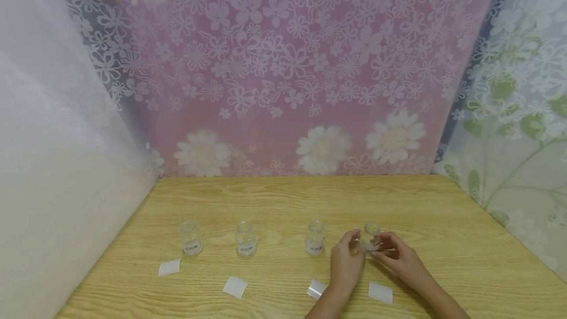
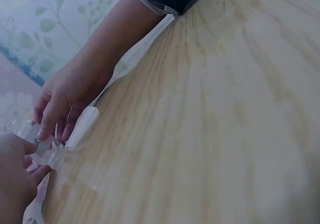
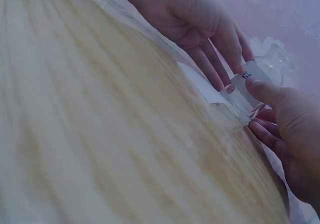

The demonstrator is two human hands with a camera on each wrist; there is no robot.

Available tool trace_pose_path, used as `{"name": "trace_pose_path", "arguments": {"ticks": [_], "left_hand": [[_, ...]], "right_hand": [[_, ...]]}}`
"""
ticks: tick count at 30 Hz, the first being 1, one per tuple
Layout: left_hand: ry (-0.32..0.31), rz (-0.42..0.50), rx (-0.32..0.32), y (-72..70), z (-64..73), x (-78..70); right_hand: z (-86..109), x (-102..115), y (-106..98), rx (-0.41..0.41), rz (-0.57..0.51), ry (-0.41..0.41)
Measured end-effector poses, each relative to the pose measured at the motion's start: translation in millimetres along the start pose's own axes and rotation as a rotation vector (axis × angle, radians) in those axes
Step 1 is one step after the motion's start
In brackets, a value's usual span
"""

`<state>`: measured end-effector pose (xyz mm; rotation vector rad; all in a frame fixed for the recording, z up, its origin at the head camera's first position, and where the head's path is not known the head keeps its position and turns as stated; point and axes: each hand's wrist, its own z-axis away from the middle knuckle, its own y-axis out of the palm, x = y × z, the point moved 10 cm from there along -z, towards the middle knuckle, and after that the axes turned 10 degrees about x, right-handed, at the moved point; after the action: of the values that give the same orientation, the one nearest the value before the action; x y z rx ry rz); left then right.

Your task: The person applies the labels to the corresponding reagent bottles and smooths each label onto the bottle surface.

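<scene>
A small clear glass bottle (image 1: 371, 228) stands upright at the right end of a row, between both hands. My left hand (image 1: 345, 262) grips it from the left and my right hand (image 1: 400, 256) from the right, thumbs on its front. In the right wrist view a white label (image 3: 259, 73) with dark writing wraps the bottle's body, and the thumbs press on it. The bottle's neck (image 3: 277, 59) rises bare above the fingers. Part of the label is hidden behind the thumbs.
Three similar labelled bottles, a left one (image 1: 191, 238), a middle one (image 1: 245, 238) and a nearer one (image 1: 315, 238), stand on the wooden table (image 1: 274, 201). Several white paper pieces lie in front, one (image 1: 381, 293) below the right hand. A flowered pink curtain (image 1: 274, 63) hangs behind.
</scene>
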<state>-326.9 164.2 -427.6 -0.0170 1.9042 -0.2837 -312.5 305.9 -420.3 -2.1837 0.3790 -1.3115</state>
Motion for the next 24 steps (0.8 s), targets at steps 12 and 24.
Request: {"name": "trace_pose_path", "arguments": {"ticks": [12, 24], "left_hand": [[0.003, 0.017, -0.004, -1.7, 1.4, -3.7], [-0.096, 0.004, 0.042, 3.8, 0.4, 4.8]], "right_hand": [[1.6, 9.7, -1.7, 0.007, 0.053, -0.023], [0.9, 7.8, 1.7, 0.042, -0.023, -0.009]]}}
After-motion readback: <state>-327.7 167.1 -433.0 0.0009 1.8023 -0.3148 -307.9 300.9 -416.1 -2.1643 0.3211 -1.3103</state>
